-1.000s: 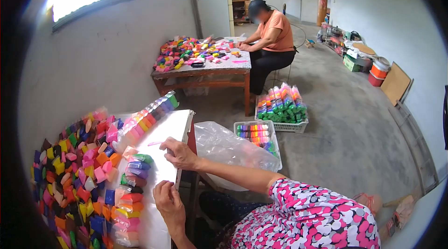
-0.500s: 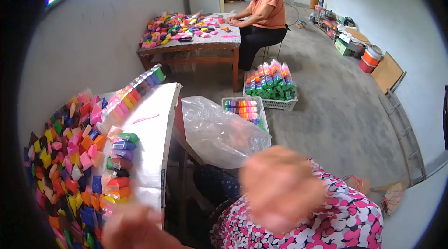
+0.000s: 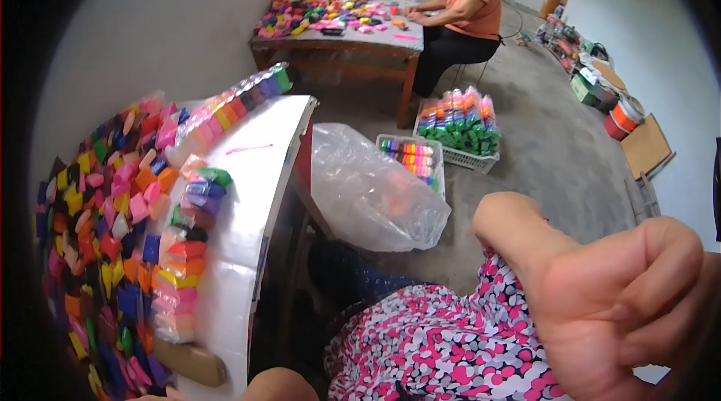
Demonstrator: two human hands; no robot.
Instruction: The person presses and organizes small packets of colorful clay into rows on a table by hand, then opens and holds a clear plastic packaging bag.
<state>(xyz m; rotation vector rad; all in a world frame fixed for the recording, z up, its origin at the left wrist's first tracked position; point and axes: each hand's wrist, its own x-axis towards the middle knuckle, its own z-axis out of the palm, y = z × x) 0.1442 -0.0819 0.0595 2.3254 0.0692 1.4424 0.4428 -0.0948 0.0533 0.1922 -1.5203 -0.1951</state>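
My right hand (image 3: 616, 307) is raised close to the camera at the right, its fingers curled; whether it holds anything is hidden. Only a sliver of my left hand (image 3: 161, 395) shows at the bottom edge, near a brown rounded bar (image 3: 189, 363); its grip is cut off by the frame. A row of coloured packets in clear wrap (image 3: 180, 277) lies along the white tabletop (image 3: 244, 183), beside a large heap of loose coloured packets (image 3: 109, 228). Another wrapped row (image 3: 229, 112) lies at the far end, and a thin pink strip (image 3: 249, 149) is on the tabletop.
A clear plastic bag (image 3: 368, 194) hangs beside the table. Behind it are a small basket (image 3: 441, 168) and a fuller basket (image 3: 477, 162) of wrapped rows. Another person (image 3: 473, 10) sits at a second table (image 3: 338, 43). Household items line the right wall.
My right hand has gone from the tabletop up to the right, close to the camera. My left hand has dropped to the bottom edge. The brown bar has come into sight, and the view has shifted.
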